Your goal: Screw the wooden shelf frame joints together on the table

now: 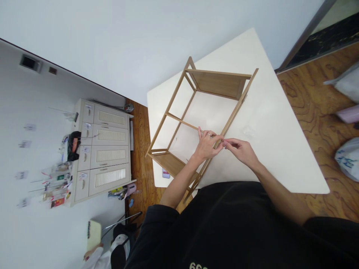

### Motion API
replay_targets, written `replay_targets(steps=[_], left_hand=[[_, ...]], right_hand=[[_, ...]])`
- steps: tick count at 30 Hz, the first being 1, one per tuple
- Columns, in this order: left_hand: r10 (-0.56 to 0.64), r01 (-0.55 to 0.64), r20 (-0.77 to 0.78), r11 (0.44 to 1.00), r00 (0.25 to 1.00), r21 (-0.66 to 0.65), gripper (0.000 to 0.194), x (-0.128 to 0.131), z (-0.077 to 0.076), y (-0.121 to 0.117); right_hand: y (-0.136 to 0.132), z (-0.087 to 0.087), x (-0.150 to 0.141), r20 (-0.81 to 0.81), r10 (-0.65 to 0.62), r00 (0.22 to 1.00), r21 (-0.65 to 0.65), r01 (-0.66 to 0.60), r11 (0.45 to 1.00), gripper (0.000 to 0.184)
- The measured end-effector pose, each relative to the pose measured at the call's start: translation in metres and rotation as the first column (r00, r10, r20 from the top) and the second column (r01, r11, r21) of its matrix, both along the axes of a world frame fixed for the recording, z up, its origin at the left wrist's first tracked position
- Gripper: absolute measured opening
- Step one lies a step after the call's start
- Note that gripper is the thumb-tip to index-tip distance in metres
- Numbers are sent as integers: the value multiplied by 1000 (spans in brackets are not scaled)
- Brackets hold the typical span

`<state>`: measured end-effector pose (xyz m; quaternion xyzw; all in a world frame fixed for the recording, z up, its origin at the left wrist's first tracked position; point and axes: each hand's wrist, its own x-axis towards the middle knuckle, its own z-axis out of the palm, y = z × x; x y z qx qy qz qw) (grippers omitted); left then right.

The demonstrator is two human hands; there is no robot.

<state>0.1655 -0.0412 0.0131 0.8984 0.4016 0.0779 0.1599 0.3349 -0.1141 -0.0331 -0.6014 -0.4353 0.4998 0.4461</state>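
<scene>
A light-brown wooden rack frame (232, 116) with two slatted or panelled shelves lies on its side on a white table (280, 149). My left hand (207, 145) is closed around its near rail, where a thin crossbar (182, 121) meets it. The thumb and fingertips of my right hand (240, 151) are pinched together at the same joint, close against my left fingertips. Whatever sits in that pinch is too small to make out. One wooden panel (221, 83) is at the far end of the frame, another panel (171, 162) at the end beside my left forearm.
A small purple-and-white packet (165, 173) lies at the table's left edge. A white cabinet (105, 149) with items on top stands along the left wall. Bags (347, 158) rest on the wooden floor at right. Another person's hand (92, 251) shows at lower left.
</scene>
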Motion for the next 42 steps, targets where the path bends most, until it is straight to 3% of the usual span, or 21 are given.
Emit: replay_targets(steps=[7,15,24,42], left_hand=[[1,-1,4,1000,1000,15,18,0,-2,0],[-9,8,28,999,1000,36,18,-1,-2,0],[-16,16,-23,1000,1000,27,19,-1,0,0],[-50,50,6,999,999,5,22,-5,-1,1]], right_hand=[[-5,0,1,-99,-74,992,-14,73,997,49],[-14,9,-20,-131,-230,964,-28,228,973,48],[-17,13,-22,115,-282,952,53,278,959,42],[-18,9,-28,339,-281,898,178,232,956,36]])
